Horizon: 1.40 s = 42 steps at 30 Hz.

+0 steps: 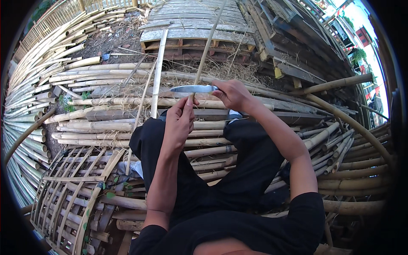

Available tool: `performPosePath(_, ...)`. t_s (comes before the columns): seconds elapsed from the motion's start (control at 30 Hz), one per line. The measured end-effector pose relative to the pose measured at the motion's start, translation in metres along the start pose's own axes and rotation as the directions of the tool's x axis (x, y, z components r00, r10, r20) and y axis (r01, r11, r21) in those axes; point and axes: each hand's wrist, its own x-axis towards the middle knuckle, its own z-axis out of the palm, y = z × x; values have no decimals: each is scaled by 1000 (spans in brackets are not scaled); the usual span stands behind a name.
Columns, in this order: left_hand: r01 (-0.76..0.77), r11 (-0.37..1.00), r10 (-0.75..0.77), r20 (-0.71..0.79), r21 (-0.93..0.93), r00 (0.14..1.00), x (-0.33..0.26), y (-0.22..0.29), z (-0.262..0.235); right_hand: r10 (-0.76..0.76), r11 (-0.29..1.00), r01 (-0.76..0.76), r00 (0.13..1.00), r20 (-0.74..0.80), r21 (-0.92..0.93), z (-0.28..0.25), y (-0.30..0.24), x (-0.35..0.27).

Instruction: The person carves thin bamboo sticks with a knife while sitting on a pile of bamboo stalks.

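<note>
My right hand (233, 94) is closed round the handle of a knife (191, 89). Its broad metal blade lies crosswise, pointing left, over a long thin bamboo strip (207, 49). The strip's near end is pinched in the fingers of my left hand (180, 120), just below the blade. From there the strip runs away and slightly right, over the wooden pallets. The blade appears to touch the strip, though its exact contact is hard to make out. To the left of my hands a wider pale split bamboo slat (159, 74) leans by my knee.
Bamboo poles (102, 125) lie in layers under and around my legs. Stacked pallets (191, 32) stand ahead, with a tall timber pile (293, 38) at right. A woven bamboo lattice (72, 182) lies at lower left, and a curved pole (352, 123) arches on the right.
</note>
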Motion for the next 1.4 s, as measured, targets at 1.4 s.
performPosePath(1.4,-14,988,25,-69,156,997,-5,-4,2,136,984,-132,990,26,-123,-17,-11,4)
